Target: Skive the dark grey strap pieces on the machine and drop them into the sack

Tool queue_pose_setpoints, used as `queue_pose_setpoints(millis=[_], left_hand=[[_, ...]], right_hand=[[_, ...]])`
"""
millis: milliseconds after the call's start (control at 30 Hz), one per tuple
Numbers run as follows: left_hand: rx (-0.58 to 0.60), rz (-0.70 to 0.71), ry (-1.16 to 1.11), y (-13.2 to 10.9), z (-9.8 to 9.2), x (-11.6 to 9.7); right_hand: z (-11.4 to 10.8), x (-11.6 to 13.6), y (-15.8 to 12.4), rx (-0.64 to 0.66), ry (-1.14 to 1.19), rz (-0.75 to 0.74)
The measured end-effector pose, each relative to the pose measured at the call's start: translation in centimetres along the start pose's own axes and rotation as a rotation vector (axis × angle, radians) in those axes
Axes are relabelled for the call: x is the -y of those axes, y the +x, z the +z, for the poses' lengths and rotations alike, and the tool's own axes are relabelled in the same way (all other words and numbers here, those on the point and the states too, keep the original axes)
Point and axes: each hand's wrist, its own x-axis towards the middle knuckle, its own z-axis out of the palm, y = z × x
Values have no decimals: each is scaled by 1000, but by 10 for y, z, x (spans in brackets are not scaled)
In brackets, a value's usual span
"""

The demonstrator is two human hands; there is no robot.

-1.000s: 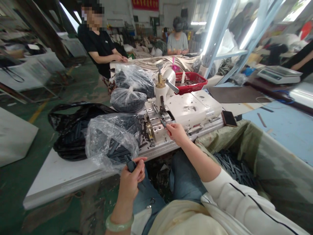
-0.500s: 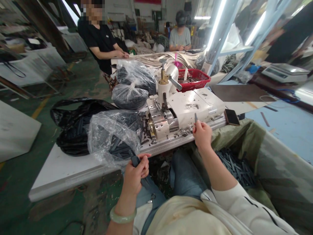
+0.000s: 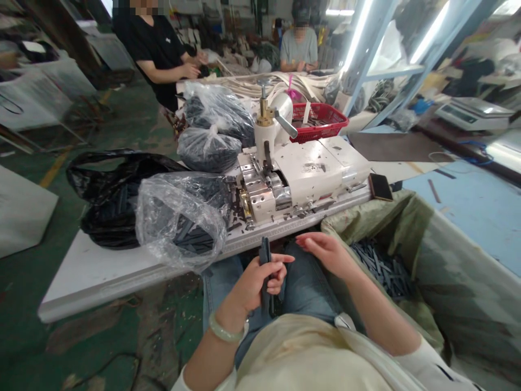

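My left hand [image 3: 266, 279] is wrapped round a bundle of dark grey strips [image 3: 266, 251], held upright above my lap with the index finger pointing right. To its right, my right hand [image 3: 325, 252] hovers with fingers stretched out and apart from the strips; I see nothing in it. Beyond both hands stands a white skiving-type machine [image 3: 264, 190] with a metal plate and a lever on its post. Dark scraps lie round its base. Left of the machine, a clear plastic bag [image 3: 179, 217] lies open with dark strips in it.
A black bag [image 3: 109, 228] and tied clear bags [image 3: 209, 146] sit on the table. Behind the machine is a red basket [image 3: 319, 130]. A phone [image 3: 380, 187] lies at the right end. A green cloth-lined bin [image 3: 419, 217] holds strips [image 3: 382, 266]. Two people work farther back.
My left hand has moved right and up with the strips, away from the clear bag. My right hand has come back from the machine and opened; the strip it held is gone from it.
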Motion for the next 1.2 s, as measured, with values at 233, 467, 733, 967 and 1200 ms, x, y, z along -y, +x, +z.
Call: queue_pose_setpoints(millis=[233, 467, 733, 967, 1200], left_hand=[[-20, -13, -45, -21, -1, 3], [-17, 51, -80, -35, -18, -5], [-91, 110, -40, -26, -14, -5], [-308, 266, -76, -19, -10, -7], [-495, 393, 78, -15, -7, -7]], right_hand=[[87, 28, 17, 328, 409, 41], [78, 19, 23, 56, 951, 282], [68, 15, 22, 41, 1065, 316], [66, 6, 11, 144, 688, -33], [58, -2, -4, 216, 109, -501]])
